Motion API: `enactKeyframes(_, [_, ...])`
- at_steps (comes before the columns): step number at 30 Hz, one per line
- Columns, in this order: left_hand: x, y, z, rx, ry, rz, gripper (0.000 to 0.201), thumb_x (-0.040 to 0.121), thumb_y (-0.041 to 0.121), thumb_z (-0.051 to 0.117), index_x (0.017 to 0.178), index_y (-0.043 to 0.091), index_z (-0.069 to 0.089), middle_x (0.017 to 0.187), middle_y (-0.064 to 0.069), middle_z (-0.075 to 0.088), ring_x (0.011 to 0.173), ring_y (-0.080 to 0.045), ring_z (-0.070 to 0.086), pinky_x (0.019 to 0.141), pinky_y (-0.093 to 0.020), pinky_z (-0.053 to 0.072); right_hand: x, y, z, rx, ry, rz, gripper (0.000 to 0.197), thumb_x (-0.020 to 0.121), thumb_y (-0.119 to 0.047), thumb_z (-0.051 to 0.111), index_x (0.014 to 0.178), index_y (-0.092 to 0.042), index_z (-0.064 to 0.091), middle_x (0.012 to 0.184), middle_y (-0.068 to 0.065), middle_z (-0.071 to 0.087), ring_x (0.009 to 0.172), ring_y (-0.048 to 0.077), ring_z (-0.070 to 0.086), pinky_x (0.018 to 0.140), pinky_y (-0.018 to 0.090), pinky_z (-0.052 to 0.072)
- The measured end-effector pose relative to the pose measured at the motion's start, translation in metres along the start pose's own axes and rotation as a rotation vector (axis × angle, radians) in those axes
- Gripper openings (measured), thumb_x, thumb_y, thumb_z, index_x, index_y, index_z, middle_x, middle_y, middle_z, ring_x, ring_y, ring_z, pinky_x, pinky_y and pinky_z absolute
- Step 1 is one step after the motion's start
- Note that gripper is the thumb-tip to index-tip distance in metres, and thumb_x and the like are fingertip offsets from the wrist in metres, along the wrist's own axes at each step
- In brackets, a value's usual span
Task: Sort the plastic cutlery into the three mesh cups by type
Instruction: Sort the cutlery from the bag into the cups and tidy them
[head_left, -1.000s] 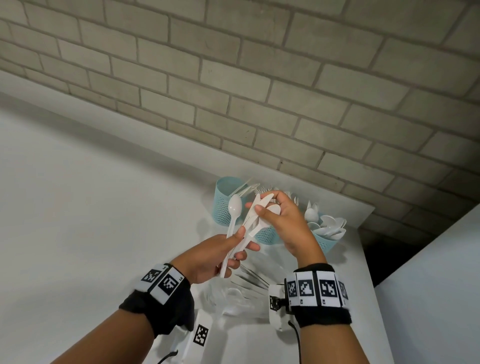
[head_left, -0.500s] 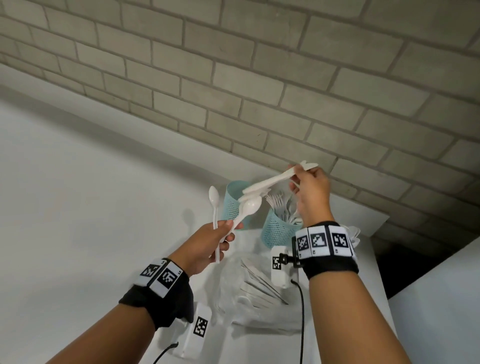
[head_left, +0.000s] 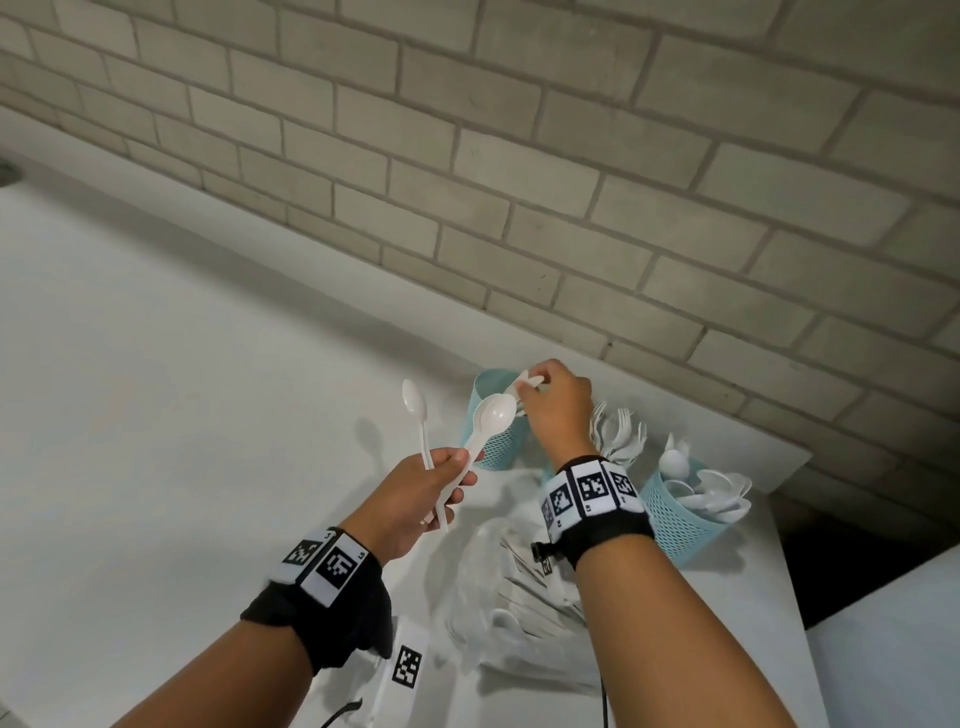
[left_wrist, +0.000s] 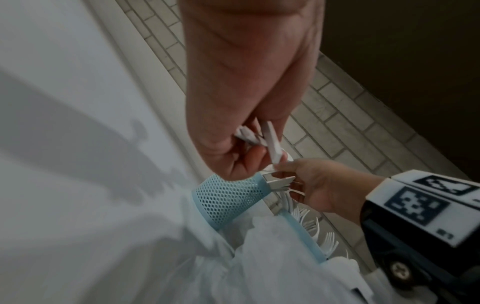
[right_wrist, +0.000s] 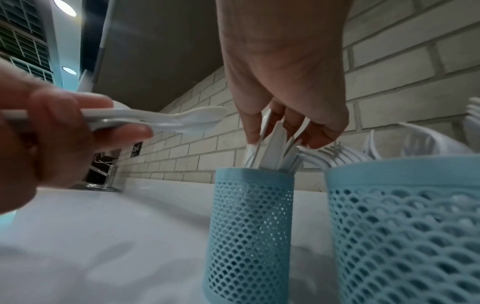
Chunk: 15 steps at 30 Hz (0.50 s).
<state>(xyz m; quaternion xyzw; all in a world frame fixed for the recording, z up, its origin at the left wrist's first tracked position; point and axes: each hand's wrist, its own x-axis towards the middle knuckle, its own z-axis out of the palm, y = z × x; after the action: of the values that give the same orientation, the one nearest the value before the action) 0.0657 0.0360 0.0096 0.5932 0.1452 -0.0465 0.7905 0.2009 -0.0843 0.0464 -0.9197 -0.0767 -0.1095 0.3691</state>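
Observation:
My left hand (head_left: 448, 467) grips several white spoons (head_left: 496, 415) by their handles, bowls up, one spoon (head_left: 414, 402) splayed to the left. My right hand (head_left: 535, 387) hovers over the left mesh cup (head_left: 491, 441) and pinches the handle ends of white knives (right_wrist: 275, 142) that stand in that cup (right_wrist: 250, 226). The middle cup (right_wrist: 402, 236) holds forks (head_left: 621, 436) and is partly hidden behind my right wrist. The right cup (head_left: 685, 525) is filled with spoons (head_left: 719, 491). In the left wrist view the spoon handles (left_wrist: 272, 144) stick out of my left hand (left_wrist: 233, 156).
A clear plastic bag (head_left: 519, 608) with more white cutlery lies on the white counter (head_left: 182, 415) below my right forearm. A brick wall (head_left: 519, 182) runs right behind the cups. The counter ends just right of the right cup, with a dark gap (head_left: 841, 566) beyond.
My right hand pulled the knives out of the left hand's bundle, lifted them, then lowered them into the left cup. The left hand kept the spoons and barely moved.

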Motion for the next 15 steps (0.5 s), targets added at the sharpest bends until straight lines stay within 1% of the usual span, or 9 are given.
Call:
enactKeyframes(3, [-0.001,0.0,0.0,-0.013,-0.006,0.009,0.031,0.096,0.027,0.05,0.12,0.01,0.06,0.08,0.004,0.058,0.067,-0.009,0.047,0.059,-0.021,0.04,-0.008,-0.01,-0.013,0.091,0.144,-0.059,0.034,0.088,-0.027,0.062,0.117,-0.012,0.056,0.118,0.009,0.058,0.115,0.027,0.043,0.092,0.037,0.04])
enactKeyframes(4, [-0.001,0.0,0.001,-0.017,-0.011,0.012,0.03,0.096,0.027,0.05,0.12,0.01,0.06,0.081,0.003,0.058,0.068,-0.01,0.047,0.06,-0.021,0.041,-0.013,-0.014,-0.018,0.147,0.181,-0.077,0.035,0.088,-0.027,0.062,0.118,-0.011,0.055,0.119,0.008,0.056,0.11,0.024,0.046,0.088,0.031,0.04])
enactKeyframes(6, [-0.002,0.001,0.004,-0.03,-0.03,0.02,0.029,0.096,0.026,0.05,0.119,0.011,0.06,0.082,0.002,0.059,0.069,-0.01,0.048,0.06,-0.022,0.042,-0.027,-0.022,-0.027,0.253,0.198,-0.116,0.035,0.088,-0.027,0.063,0.118,-0.013,0.053,0.118,0.004,0.049,0.086,0.013,0.053,0.072,0.014,0.038])
enactKeyframes(7, [-0.002,0.001,0.006,-0.041,-0.042,0.024,0.027,0.096,0.026,0.05,0.117,0.012,0.061,0.083,0.001,0.059,0.069,-0.011,0.049,0.06,-0.022,0.042,-0.036,-0.024,-0.03,0.279,0.197,-0.13,0.036,0.087,-0.028,0.064,0.118,-0.014,0.053,0.117,0.002,0.046,0.075,0.009,0.051,0.065,0.009,0.036])
enactKeyframes(8, [-0.003,0.001,0.009,-0.054,-0.056,0.026,0.025,0.096,0.026,0.051,0.113,0.013,0.062,0.083,0.001,0.059,0.069,-0.011,0.049,0.06,-0.022,0.042,-0.045,-0.025,-0.032,0.295,0.197,-0.137,0.038,0.086,-0.029,0.065,0.119,-0.014,0.052,0.116,0.001,0.043,0.071,0.007,0.05,0.063,0.007,0.036])
enactKeyframes(10, [-0.005,0.001,0.014,-0.075,-0.085,0.027,0.019,0.095,0.026,0.051,0.105,0.015,0.063,0.083,0.0,0.059,0.068,-0.01,0.049,0.06,-0.022,0.042,-0.06,-0.023,-0.033,0.327,0.181,-0.111,0.046,0.084,-0.029,0.067,0.124,-0.015,0.049,0.117,0.0,0.043,0.077,0.01,0.051,0.064,0.002,0.036])
enactKeyframes(13, [-0.009,0.002,0.022,-0.086,-0.15,0.022,0.019,0.096,0.025,0.05,0.102,0.015,0.065,0.079,0.001,0.057,0.066,-0.01,0.047,0.057,-0.02,0.041,-0.077,-0.016,-0.032,0.439,0.046,-0.001,0.065,0.084,-0.026,0.068,0.139,-0.019,0.034,0.117,0.001,0.051,0.09,0.012,0.054,0.068,0.006,0.04])
enactKeyframes(14, [-0.011,0.002,0.024,-0.076,-0.182,0.017,0.02,0.096,0.025,0.05,0.103,0.015,0.066,0.079,0.001,0.057,0.065,-0.009,0.047,0.056,-0.019,0.04,-0.081,-0.014,-0.031,0.467,-0.012,0.043,0.072,0.084,-0.025,0.068,0.143,-0.02,0.028,0.117,-0.002,0.052,0.094,0.012,0.055,0.071,0.01,0.045])
enactKeyframes(15, [-0.014,0.002,0.026,-0.061,-0.213,0.011,0.021,0.096,0.026,0.05,0.103,0.015,0.066,0.078,0.001,0.056,0.064,-0.009,0.047,0.056,-0.019,0.04,-0.084,-0.01,-0.03,0.493,-0.068,0.084,0.076,0.084,-0.023,0.069,0.145,-0.02,0.024,0.117,-0.004,0.051,0.098,0.014,0.057,0.075,0.017,0.049])
